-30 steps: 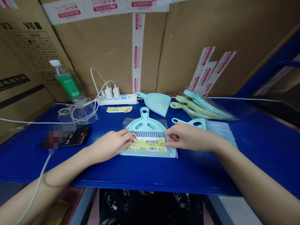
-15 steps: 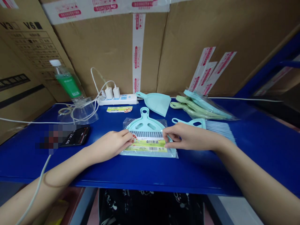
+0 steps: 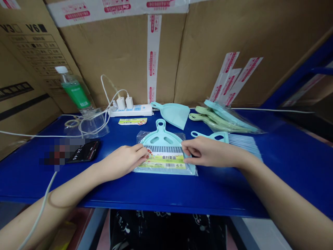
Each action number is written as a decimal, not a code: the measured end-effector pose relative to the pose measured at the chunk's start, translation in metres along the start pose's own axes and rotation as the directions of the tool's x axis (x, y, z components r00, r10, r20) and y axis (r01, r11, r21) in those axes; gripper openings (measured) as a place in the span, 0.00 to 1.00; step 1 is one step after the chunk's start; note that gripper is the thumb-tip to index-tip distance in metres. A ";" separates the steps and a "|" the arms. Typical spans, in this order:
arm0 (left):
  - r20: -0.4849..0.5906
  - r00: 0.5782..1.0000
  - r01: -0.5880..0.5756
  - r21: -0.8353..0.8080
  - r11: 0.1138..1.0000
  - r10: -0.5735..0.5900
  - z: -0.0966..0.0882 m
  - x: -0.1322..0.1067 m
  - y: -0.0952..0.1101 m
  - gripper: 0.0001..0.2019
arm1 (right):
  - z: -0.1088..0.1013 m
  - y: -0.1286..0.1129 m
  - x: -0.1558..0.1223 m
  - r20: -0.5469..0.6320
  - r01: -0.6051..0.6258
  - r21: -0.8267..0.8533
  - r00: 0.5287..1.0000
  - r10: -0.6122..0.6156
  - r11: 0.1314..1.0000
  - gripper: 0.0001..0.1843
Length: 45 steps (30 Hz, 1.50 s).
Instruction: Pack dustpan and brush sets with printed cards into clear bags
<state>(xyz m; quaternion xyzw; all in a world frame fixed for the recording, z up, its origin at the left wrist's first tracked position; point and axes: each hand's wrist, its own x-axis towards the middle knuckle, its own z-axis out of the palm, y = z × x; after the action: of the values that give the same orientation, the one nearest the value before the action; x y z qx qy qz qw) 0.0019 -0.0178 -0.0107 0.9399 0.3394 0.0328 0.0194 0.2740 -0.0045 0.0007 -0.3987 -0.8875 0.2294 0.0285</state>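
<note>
your blue table (image 3: 166,191) is backed by cardboard (image 3: 223,41), a power strip (image 3: 134,111) along its rear, and the bagged dustpan set (image 3: 160,139) lies flat before you. your left hand (image 3: 127,158), bunched narrow, touches its left side; your right hand (image 3: 208,151), loosely curled, its right; you cannot tell whether either grips it.

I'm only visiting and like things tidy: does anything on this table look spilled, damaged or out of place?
Nothing looks spilled or broken. The white cable lies in loose loops by the bottle, untidy beside the flat-lying packaged dustpan set. The bottle seems to lean, though lens distortion may cause that.
</note>
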 end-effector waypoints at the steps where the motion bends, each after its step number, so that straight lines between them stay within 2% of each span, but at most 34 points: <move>1: 0.001 1.000 0.005 0.000 1.000 -0.005 0.000 0.000 0.000 0.14 | 0.000 0.000 0.000 -0.004 -0.018 0.007 1.000 0.018 1.000 0.13; 6: 0.002 1.000 0.011 0.000 1.000 -0.011 0.000 0.000 0.001 0.15 | -0.001 -0.001 0.000 0.029 -0.081 0.062 0.996 0.079 0.995 0.10; 13: 0.008 1.000 0.028 -0.035 0.999 -0.028 -0.002 0.000 0.000 0.13 | 0.001 -0.001 0.002 0.007 -0.076 0.091 0.997 0.076 0.993 0.12; 23: -0.045 0.999 -0.017 -0.102 0.995 0.012 0.012 0.000 -0.011 0.13 | 0.002 -0.003 -0.002 0.014 -0.050 0.117 0.999 0.048 0.992 0.12; 27: -0.028 0.999 0.032 -0.096 0.995 -0.035 0.008 0.001 -0.007 0.12 | 0.001 -0.006 -0.001 0.029 -0.091 0.134 0.996 0.088 0.987 0.12; 31: 0.004 0.998 0.067 -0.111 0.992 -0.067 0.003 0.002 -0.002 0.09 | -0.001 -0.009 0.000 0.052 -0.148 0.114 0.988 0.143 0.982 0.07; 36: -0.026 0.995 0.091 -0.150 0.985 -0.096 0.003 0.001 0.001 0.08 | 0.000 -0.009 0.001 0.044 -0.144 0.065 0.989 0.141 0.987 0.05; 38: -0.052 0.994 0.086 -0.122 0.989 -0.093 0.004 0.001 0.002 0.07 | 0.001 -0.009 0.001 0.029 -0.139 0.041 0.990 0.137 0.989 0.06; 42: -0.162 0.983 0.097 0.048 0.994 -0.088 0.008 0.000 0.001 0.07 | 0.002 -0.011 0.001 0.027 -0.132 0.009 0.991 0.132 0.991 0.06; 45: -0.197 0.980 0.000 0.135 0.991 0.027 0.011 0.001 0.002 0.11 | 0.001 -0.012 0.000 0.021 -0.144 -0.024 0.989 0.144 0.989 0.06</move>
<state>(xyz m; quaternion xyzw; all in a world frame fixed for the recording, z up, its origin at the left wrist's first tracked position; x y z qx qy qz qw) 0.0043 -0.0190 -0.0212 0.9334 0.3346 0.1036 -0.0784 0.2651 -0.0120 0.0048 -0.4595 -0.8592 0.2253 -0.0027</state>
